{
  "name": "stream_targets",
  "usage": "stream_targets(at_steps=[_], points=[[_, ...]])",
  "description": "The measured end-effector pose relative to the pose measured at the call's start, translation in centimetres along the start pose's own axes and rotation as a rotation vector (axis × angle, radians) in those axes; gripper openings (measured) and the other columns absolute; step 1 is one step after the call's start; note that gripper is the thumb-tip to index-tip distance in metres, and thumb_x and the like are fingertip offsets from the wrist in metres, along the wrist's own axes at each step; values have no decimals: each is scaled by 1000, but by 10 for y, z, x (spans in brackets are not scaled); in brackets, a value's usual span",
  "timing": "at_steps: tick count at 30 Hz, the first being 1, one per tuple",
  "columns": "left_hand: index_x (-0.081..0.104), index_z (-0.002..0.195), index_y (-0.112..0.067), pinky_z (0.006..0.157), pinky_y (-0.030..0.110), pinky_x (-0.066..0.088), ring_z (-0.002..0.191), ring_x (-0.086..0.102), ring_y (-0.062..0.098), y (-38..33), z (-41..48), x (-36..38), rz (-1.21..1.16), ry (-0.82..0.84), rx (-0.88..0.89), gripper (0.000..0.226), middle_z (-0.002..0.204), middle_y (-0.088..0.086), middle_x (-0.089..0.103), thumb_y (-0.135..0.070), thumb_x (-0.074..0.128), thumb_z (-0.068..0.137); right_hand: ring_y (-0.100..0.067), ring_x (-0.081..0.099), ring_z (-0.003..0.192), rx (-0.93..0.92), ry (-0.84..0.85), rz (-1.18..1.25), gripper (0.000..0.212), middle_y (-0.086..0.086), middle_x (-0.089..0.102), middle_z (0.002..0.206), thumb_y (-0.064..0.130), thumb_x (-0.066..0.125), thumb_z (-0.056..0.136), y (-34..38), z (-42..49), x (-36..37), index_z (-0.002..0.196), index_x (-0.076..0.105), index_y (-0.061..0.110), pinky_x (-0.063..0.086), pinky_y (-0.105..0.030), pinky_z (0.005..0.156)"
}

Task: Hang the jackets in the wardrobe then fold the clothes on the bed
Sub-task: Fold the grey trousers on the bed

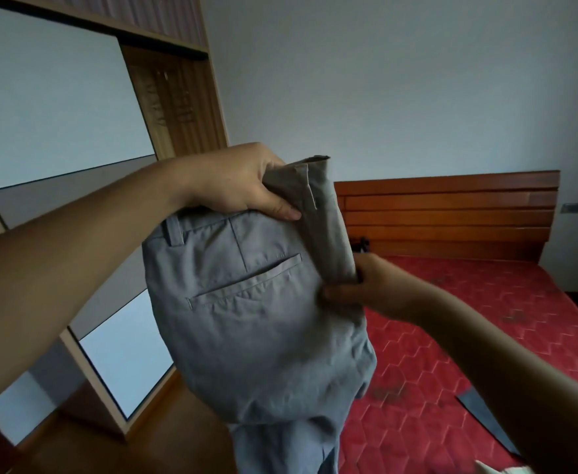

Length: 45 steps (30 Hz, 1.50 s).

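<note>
I hold a pair of grey trousers [253, 323] up in the air in front of me, back pocket facing me, legs hanging down out of view. My left hand [236, 181] grips the waistband at the top. My right hand [366, 289] pinches the folded waistband edge at the right side. Behind the trousers lies the bed [469, 336] with a red patterned mattress. The wardrobe [75, 131] with pale sliding panels stands on the left.
A brown wooden headboard [451, 213] stands against the pale wall. A dark flat item [486, 419] lies on the mattress near my right forearm, and a bit of light cloth [496, 468] shows at the bottom edge. Wooden floor lies below left.
</note>
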<state>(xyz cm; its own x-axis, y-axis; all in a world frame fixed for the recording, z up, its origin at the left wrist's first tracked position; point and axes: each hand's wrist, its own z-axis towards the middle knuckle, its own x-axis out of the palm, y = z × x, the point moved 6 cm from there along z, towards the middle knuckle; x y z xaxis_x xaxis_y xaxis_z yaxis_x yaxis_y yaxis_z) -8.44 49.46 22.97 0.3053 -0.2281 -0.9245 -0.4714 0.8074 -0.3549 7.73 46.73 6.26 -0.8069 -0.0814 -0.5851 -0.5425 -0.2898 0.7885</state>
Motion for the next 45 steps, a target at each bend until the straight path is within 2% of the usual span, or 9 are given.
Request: stream_targets(at_steps=[8,12,20,24,28,34,37,41,45], points=[[78,102,-28,82,19,56,94,73,5,32,-5,-16,32,43,-8,27,99,-15,77,-39,79,77,-13,69,105,190,195,-62,30,3,73,112,31,76,90,-68,-2,58,117,71,19,55,-40,98],[78,103,-25,85,21,55,96,72,5,44,4,0,17,61,-10,29,99,-15,77,-37,81,76,-6,69,104,-58,-40,146,47,9,73,114,24,85,81,0,11,29,123,65,24,58,-27,88],[77,106,-28,91,26,53,100,71,4,43,10,12,-21,109,-15,30,103,-16,76,-39,80,78,-22,69,91,-91,-226,-16,5,-4,73,94,7,63,94,17,6,7,95,67,10,55,-48,85],[77,100,-30,82,18,53,95,71,2,40,16,14,-18,112,-10,28,99,-17,76,-41,80,75,-5,68,100,-63,-104,37,24,12,73,105,21,73,91,-8,7,10,106,64,37,57,-28,88],[76,89,-48,72,4,48,86,70,-6,31,14,0,-54,51,50,21,92,-22,76,-30,80,79,-12,70,92,225,154,-236,19,5,73,98,24,76,87,-80,-9,24,105,72,25,59,-32,86],[76,85,-52,70,1,47,85,69,-10,20,12,-6,-82,68,103,31,91,-25,75,-22,79,81,-7,68,85,270,69,-270,22,8,71,93,19,78,85,-109,-28,19,92,64,36,57,-22,72],[76,87,-49,73,2,47,88,70,-7,15,14,3,-82,91,88,26,93,-23,75,-24,79,80,-14,67,100,223,150,-254,43,5,67,111,28,81,83,-77,-29,14,119,58,30,59,-31,87],[76,93,-36,74,6,47,86,70,-4,6,18,21,-5,122,76,19,92,-20,76,-24,82,79,-16,70,102,-76,-113,258,57,-7,68,114,29,81,82,27,-20,-29,131,52,18,59,-31,80],[75,83,-28,62,10,46,68,65,-4,-2,26,41,69,104,32,12,77,-15,73,-25,85,78,-6,67,92,-224,-319,-27,32,0,70,99,19,81,85,93,-12,-54,113,66,16,54,-21,79]])
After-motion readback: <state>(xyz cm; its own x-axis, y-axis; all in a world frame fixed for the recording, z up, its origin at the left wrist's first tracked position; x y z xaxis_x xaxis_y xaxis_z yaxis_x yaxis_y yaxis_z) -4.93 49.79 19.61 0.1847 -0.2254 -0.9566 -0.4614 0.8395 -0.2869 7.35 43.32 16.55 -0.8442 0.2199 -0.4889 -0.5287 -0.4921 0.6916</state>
